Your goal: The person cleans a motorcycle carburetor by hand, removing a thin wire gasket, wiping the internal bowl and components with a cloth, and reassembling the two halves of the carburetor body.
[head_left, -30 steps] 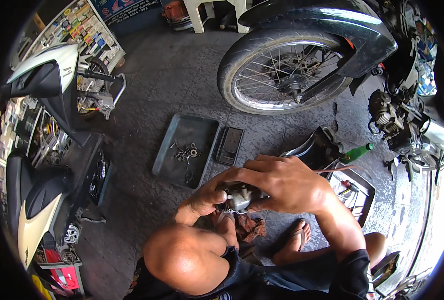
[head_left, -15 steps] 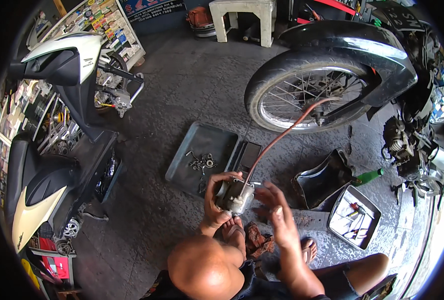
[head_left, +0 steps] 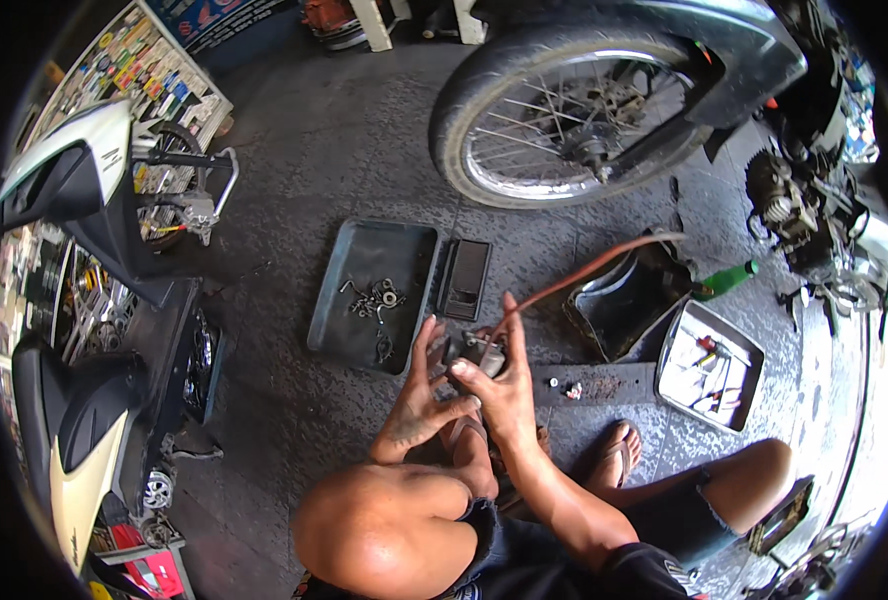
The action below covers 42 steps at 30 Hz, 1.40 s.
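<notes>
A grey metal carburetor (head_left: pixel 494 358) with a long reddish-brown hose (head_left: pixel 584 271) is in front of my knees. My right hand (head_left: pixel 502 392) grips it, thumb across the near side and index finger pointing up beside the hose. On its left side my left hand (head_left: pixel 416 402) is open, fingers stretched up and thumb spread below the carburetor. Whether those fingers touch it I cannot tell. Just beyond, a dark tray (head_left: pixel 349 335) holds a heap of small metal parts (head_left: pixel 374 298).
A narrow black tray (head_left: pixel 467 280) lies beside the parts tray. To the right are a black curved cover (head_left: pixel 614 320), a green bottle (head_left: pixel 729 280) and a white-bottomed tool tray (head_left: pixel 709 372). A motorcycle wheel (head_left: pixel 449 140) stands ahead; a scooter (head_left: pixel 114 400) fills the left.
My right hand has come in and closed on the carburetor, while my left has loosened its grip and opened. The hose has swung rightward and lower. The view has shifted.
</notes>
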Tool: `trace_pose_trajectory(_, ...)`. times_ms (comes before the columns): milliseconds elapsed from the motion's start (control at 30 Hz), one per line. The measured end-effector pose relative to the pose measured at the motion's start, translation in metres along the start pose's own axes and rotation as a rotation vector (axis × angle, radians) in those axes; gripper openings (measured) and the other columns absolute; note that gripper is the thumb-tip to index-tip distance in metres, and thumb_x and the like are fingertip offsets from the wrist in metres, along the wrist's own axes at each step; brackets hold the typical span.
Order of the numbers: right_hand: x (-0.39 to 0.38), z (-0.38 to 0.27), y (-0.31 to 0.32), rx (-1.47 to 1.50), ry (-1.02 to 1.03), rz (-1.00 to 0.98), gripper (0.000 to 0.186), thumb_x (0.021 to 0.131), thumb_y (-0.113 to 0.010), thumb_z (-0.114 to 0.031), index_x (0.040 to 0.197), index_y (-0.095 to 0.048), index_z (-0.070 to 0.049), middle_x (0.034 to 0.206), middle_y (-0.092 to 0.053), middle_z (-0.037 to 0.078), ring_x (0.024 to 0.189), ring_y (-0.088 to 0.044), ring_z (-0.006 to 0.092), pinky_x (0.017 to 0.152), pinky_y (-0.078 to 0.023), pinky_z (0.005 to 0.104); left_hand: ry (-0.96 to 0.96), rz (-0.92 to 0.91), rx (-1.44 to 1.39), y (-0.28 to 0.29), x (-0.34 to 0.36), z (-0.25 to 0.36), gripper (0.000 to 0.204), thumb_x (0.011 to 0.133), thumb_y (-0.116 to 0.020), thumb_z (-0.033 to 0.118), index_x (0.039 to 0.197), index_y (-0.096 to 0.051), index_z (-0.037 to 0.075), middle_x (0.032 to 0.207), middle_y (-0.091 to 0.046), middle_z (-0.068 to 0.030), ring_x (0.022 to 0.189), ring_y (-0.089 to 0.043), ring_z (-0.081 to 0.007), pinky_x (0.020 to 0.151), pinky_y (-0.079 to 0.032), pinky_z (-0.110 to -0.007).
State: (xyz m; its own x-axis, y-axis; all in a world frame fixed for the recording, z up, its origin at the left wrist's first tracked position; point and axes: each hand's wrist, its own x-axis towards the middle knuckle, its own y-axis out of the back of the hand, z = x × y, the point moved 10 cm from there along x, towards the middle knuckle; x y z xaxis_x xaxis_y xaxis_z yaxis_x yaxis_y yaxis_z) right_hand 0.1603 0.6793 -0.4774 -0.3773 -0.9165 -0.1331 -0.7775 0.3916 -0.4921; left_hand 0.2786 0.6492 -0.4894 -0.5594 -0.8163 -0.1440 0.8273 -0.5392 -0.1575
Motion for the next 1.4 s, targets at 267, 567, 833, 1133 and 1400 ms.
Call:
trace_pose_trajectory(267, 0.004, 0.030, -0.004, -0.422, 0.031, -0.120, 0.084, 0.091, -0.070, -0.035, 0.158, -0.024, -0.014, 0.124, -0.057, 0.016, 0.122, -0.051, 0.0332, 0.113, -0.031, 0.0432, 0.146, -0.023, -0.320, -0.013, -0.001, -0.057, 0.095, 0.079, -0.085, 0.032, 0.152, -0.028, 0.011, 0.146, -0.042, -0.0074, 0.137, -0.041, -0.0230, 0.113, -0.037, -0.039)
trace_pose_trajectory(567, -0.047, 0.094, 0.118, -1.169, 0.012, -0.026, 0.057, 0.092, -0.060, -0.022, 0.144, -0.044, -0.006, 0.129, -0.051, 0.021, 0.125, -0.046, 0.0378, 0.106, -0.038, 0.0498, 0.010, 0.238, -0.265, 0.031, -0.008, -0.047, 0.095, 0.073, -0.079, 0.027, 0.150, -0.027, 0.008, 0.130, -0.055, -0.0184, 0.114, -0.063, -0.0339, 0.086, -0.057, -0.041)
trace_pose_trajectory(833, -0.088, 0.183, 0.152, -1.500, -0.296, -0.325, 0.028, 0.097, -0.054, -0.033, 0.107, -0.064, -0.009, 0.097, -0.068, 0.019, 0.090, -0.069, 0.0398, 0.071, -0.056, 0.0480, -0.092, 0.189, 0.027, 0.047, -0.014, -0.018, 0.095, 0.072, -0.080, 0.026, 0.149, -0.028, 0.005, 0.131, -0.055, -0.0204, 0.123, -0.057, -0.0342, 0.097, -0.053, -0.046)
trace_pose_trajectory(1133, 0.010, -0.083, -0.005, -0.720, 0.461, -0.222, 0.021, 0.082, -0.072, -0.008, 0.102, -0.068, -0.001, 0.088, -0.058, 0.014, 0.088, -0.063, 0.0344, 0.073, -0.052, 0.0394, 0.034, 0.134, 0.237, 0.028, -0.022, 0.040, 0.093, 0.069, -0.080, 0.011, 0.146, -0.028, 0.006, 0.130, -0.051, -0.0140, 0.120, -0.054, -0.0228, 0.103, -0.047, -0.035)
trace_pose_trajectory(1400, 0.024, -0.044, -0.049, -0.918, 0.114, -0.518, 0.041, 0.083, -0.078, -0.035, 0.095, -0.056, -0.004, 0.087, -0.063, 0.018, 0.084, -0.063, 0.0418, 0.070, -0.049, 0.0480, 0.006, 0.051, 0.158, -0.035, -0.030, 0.089, 0.080, 0.074, -0.080, 0.005, 0.140, -0.033, 0.005, 0.121, -0.054, -0.0087, 0.112, -0.055, -0.0175, 0.095, -0.049, -0.031)
